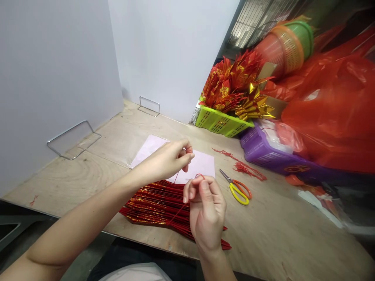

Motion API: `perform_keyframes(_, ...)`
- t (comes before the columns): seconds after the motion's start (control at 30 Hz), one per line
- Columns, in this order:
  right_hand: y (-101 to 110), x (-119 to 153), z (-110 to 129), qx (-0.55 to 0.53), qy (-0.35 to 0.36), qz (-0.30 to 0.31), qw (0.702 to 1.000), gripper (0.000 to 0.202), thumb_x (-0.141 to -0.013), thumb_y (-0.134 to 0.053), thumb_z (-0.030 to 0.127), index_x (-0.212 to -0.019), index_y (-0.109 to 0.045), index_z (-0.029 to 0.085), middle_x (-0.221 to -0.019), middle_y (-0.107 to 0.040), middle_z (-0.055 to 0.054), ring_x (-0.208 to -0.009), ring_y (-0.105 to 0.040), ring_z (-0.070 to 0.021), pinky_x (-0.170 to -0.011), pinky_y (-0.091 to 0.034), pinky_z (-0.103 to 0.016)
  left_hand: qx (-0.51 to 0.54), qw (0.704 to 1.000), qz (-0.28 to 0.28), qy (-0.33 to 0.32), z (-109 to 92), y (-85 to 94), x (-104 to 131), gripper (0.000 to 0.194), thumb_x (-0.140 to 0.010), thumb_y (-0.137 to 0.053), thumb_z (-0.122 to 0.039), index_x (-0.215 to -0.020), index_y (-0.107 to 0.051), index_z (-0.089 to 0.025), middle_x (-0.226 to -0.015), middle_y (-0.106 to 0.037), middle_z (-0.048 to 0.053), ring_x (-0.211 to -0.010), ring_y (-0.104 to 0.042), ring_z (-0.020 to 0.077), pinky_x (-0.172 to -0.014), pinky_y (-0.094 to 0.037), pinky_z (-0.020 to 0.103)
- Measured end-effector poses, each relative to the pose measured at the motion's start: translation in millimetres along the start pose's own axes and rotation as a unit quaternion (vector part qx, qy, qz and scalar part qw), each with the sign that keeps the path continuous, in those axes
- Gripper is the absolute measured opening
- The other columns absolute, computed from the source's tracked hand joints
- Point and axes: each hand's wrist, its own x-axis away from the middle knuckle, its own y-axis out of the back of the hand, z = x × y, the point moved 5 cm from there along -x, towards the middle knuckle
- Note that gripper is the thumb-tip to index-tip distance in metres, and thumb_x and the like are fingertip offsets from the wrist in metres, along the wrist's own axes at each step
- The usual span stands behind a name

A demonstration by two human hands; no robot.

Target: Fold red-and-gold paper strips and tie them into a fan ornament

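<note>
A bundle of folded red paper with gold print (pixel 152 205) lies near the front edge of the table. Thin red string (pixel 177 214) comes up from it toward both hands. Over the bundle's far side, my left hand (pixel 177 158) is closed in a pinch on one length of the string. Lower and to the right, my right hand (pixel 208 207) has its thumb and fingers curled around another length, and a small loop of string stands at its fingertips. A pale pink sheet (pixel 202 164) lies flat behind the bundle, partly covered by my hands.
Scissors with yellow and orange handles (pixel 238 191) lie to the right, near loose red strings (pixel 246 168). Behind stand a green basket (pixel 219 121) of red-gold folded paper and a purple basket (pixel 263 150). Wire stands (pixel 73 158) sit by the left panel.
</note>
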Motion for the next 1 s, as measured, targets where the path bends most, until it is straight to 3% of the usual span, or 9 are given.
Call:
perform_keyframes(0.1, 3, -9, 0, -0.043, 0.006, -0.064, 0.997, 0.021, -0.092, -0.056, 0.036, -0.078, -0.057, 0.021, -0.057, -0.043, 0.007, -0.049, -0.043, -0.0071, -0.049, -0.035, -0.021, 0.072, 0.995, -0.055, -0.031, 6, -1.3, 0, 0.008, -0.088, -0.054, -0.028, -0.091, -0.054, -0.020, -0.063, -0.065, -0.004, -0.067, -0.061, 0.0142, -0.070, -0.045, 0.028)
perform_keyframes(0.23, 13, -27, -27, 0.003, -0.085, -0.097, 0.992, 0.026, -0.084, -0.061, 0.046, -0.081, -0.056, 0.020, -0.054, -0.034, 0.011, -0.037, -0.025, -0.0032, -0.038, -0.019, -0.019, 0.203, 0.971, -0.100, -0.073, 11, -5.1, 6, 0.012, -0.087, -0.057, -0.026, -0.094, -0.057, -0.018, -0.078, -0.068, 0.001, -0.078, -0.064, 0.0141, -0.075, -0.049, 0.029)
perform_keyframes(0.3, 17, -35, -45, 0.053, -0.133, -0.075, 0.987, 0.032, -0.079, -0.062, 0.051, -0.081, -0.056, 0.020, -0.052, -0.032, 0.012, -0.036, -0.019, -0.0029, -0.036, -0.012, -0.019, 0.239, 0.963, -0.089, -0.088, 10, -8.8, 9, 0.010, -0.086, -0.058, -0.025, -0.091, -0.060, -0.017, -0.084, -0.069, 0.003, -0.080, -0.066, 0.0149, -0.075, -0.051, 0.029)
perform_keyframes(0.4, 23, -43, -58, 0.151, -0.154, -0.024, 0.976, 0.031, -0.079, -0.057, 0.050, -0.078, -0.055, 0.019, -0.050, -0.034, 0.011, -0.038, -0.024, -0.0047, -0.037, -0.015, -0.019, 0.236, 0.964, -0.072, -0.104, 5, -11.1, 9, 0.010, -0.085, -0.060, -0.024, -0.088, -0.066, -0.016, -0.088, -0.072, 0.005, -0.085, -0.068, 0.0167, -0.076, -0.053, 0.029)
perform_keyframes(0.57, 18, -47, -50, 0.258, -0.171, 0.089, 0.947, 0.015, -0.076, -0.054, 0.031, -0.074, -0.060, 0.017, -0.047, -0.040, 0.008, -0.041, -0.030, -0.0069, -0.041, -0.022, -0.021, 0.134, 0.982, -0.081, -0.104, -5, -3.0, -3, 0.014, -0.083, -0.057, -0.013, -0.086, -0.070, -0.017, -0.090, -0.074, 0.004, -0.088, -0.067, 0.0156, -0.083, -0.050, 0.030)
perform_keyframes(0.63, 16, -50, -42, 0.299, -0.159, 0.110, 0.934, 0.020, -0.078, -0.054, 0.034, -0.075, -0.062, 0.016, -0.047, -0.040, 0.008, -0.042, -0.030, -0.0073, -0.043, -0.024, -0.022, 0.128, 0.986, -0.045, -0.096, -5, -2.1, -10, 0.014, -0.083, -0.056, -0.013, -0.086, -0.069, -0.016, -0.090, -0.074, 0.005, -0.086, -0.067, 0.0162, -0.075, -0.051, 0.028)
perform_keyframes(0.77, 14, -54, -31, 0.325, -0.148, 0.120, 0.926, 0.038, -0.084, -0.051, 0.050, -0.072, -0.064, 0.016, -0.049, -0.040, 0.006, -0.044, -0.032, -0.0083, -0.046, -0.028, -0.023, 0.240, 0.960, 0.112, -0.096, 5, -12.1, -18, 0.023, -0.090, -0.051, -0.022, -0.111, -0.061, -0.018, -0.104, -0.072, 0.009, -0.088, -0.067, 0.0176, -0.063, -0.050, 0.025)
perform_keyframes(0.9, 16, -55, -28, 0.313, -0.136, 0.145, 0.929, 0.036, -0.082, -0.053, 0.048, -0.071, -0.066, 0.016, -0.053, -0.043, 0.005, -0.047, -0.036, -0.0092, -0.048, -0.032, -0.023, 0.256, 0.956, 0.132, -0.059, 34, -19.9, -22, 0.038, -0.091, -0.042, -0.015, -0.129, -0.043, -0.021, -0.116, -0.066, 0.011, -0.085, -0.066, 0.0134, -0.071, -0.050, 0.027)
perform_keyframes(1.0, 19, -53, -26, 0.337, -0.111, 0.153, 0.922, 0.027, -0.082, -0.052, 0.036, -0.076, -0.070, 0.017, -0.058, -0.052, 0.002, -0.050, -0.041, -0.0101, -0.050, -0.034, -0.023, 0.214, 0.962, 0.164, -0.030, 55, -28.2, -19, 0.037, -0.087, -0.044, -0.011, -0.123, -0.047, -0.018, -0.096, -0.069, 0.006, -0.072, -0.063, 0.0115, -0.070, -0.049, 0.027)
